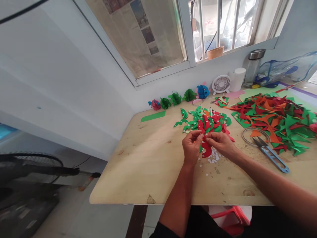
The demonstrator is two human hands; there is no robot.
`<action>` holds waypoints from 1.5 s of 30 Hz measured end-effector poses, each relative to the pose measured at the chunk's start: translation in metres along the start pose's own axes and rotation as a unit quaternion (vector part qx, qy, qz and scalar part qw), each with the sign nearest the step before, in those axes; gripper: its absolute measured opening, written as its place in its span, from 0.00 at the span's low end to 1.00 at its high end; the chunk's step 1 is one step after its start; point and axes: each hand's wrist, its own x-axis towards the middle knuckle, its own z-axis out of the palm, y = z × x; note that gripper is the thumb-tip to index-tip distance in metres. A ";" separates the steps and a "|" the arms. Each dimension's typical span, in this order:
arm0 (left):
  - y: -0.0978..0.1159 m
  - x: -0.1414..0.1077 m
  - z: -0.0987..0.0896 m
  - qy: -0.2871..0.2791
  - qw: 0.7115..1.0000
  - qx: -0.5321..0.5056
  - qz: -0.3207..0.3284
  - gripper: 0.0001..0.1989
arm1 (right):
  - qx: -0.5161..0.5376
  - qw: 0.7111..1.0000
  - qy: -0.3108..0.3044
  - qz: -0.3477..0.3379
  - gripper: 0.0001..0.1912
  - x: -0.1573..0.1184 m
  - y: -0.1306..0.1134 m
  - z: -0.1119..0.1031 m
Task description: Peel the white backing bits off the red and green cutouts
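A small red paper piece is pinched by left hand and right hand, seemingly for control; tiny white squares (loosely scattered) are placed within reach.

Between my left hand's fingertips and my right hand's I pinch a small red piece, mostly hidden by my fingers. Just below it, nearer me, a curved red cutout lies on the table, a bit of green showing at its left. Beside that, small white squares lie scattered, thickest at its lower right. Just beyond my hands sits a loose heap of curved red and green cutouts, overlapping, some bearing white squares.
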 end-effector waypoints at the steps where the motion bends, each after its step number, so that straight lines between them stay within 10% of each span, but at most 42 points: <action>1: 0.000 0.000 0.000 0.002 1.000 0.002 0.003 0.09 | 0.000 1.000 -0.004 0.001 0.15 0.000 -0.001 0.000; 28: 0.002 0.000 0.004 0.029 0.998 -0.048 -0.031 0.08 | -0.044 0.999 -0.014 -0.029 0.16 -0.001 -0.002 0.002; 38: 0.007 -0.005 -0.002 0.006 0.941 0.260 0.217 0.05 | -0.031 0.998 0.046 0.004 0.14 0.001 0.002 0.000; 45: 0.000 -0.005 -0.001 -0.027 0.920 0.306 0.244 0.07 | -0.074 0.995 0.057 -0.019 0.14 0.001 0.005 0.000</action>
